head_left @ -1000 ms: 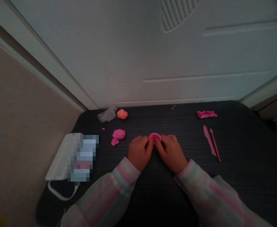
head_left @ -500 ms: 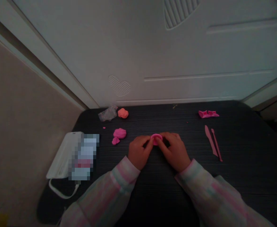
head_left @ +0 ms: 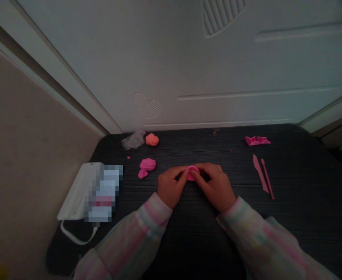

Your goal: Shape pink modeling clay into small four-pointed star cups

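Observation:
Between my two hands is a small rounded piece of pink modelling clay (head_left: 193,175), thin-edged and slightly hollow at the top. My left hand (head_left: 171,187) pinches its left side, the thumb pressed against the near face. On the other side my right hand (head_left: 217,186) grips it with the thumb on the inner part and the fingers behind. The fingertips at the far side are partly hidden. To the left of my left hand lies a larger pink clay lump (head_left: 147,165) with a smaller bit against it.
An orange clay lump (head_left: 152,139) and a clear plastic wrapper (head_left: 134,140) lie at the back left. A pink clay knife (head_left: 260,173), a thin pink stick tool (head_left: 267,179) and shaped pink clay (head_left: 257,140) are at right. A white power bank (head_left: 79,192) with a cable sits beside a blurred phone (head_left: 105,192).
The pink clay between my fingers has tilted slightly and its rim looks a little different. Both hands stay in nearly the same place, and the other things have not moved.

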The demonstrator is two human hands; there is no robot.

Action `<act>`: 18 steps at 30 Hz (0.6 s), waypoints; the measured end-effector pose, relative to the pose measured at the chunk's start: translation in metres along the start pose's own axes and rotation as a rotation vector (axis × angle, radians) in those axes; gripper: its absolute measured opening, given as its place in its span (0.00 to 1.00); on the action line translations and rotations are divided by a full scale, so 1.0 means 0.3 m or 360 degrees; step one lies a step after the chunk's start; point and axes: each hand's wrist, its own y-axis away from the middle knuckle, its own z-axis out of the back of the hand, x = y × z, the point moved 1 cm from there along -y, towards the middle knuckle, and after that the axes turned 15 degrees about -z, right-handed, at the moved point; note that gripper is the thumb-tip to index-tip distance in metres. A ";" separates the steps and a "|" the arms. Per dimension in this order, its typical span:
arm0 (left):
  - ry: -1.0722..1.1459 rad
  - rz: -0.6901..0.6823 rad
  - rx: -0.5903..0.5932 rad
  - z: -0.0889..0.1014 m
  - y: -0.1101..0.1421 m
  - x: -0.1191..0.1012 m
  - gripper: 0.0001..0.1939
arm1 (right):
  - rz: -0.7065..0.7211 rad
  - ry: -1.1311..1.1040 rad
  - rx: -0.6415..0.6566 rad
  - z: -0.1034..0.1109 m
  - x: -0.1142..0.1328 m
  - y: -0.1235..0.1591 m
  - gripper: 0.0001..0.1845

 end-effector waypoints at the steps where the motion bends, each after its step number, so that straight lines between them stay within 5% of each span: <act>1: 0.0001 0.0004 -0.0004 0.000 0.000 0.000 0.08 | -0.0004 -0.0004 0.0002 0.000 0.000 0.000 0.08; 18: -0.0044 -0.0022 0.0091 -0.005 -0.001 0.009 0.08 | 0.0016 0.0048 0.0053 -0.010 -0.011 -0.004 0.07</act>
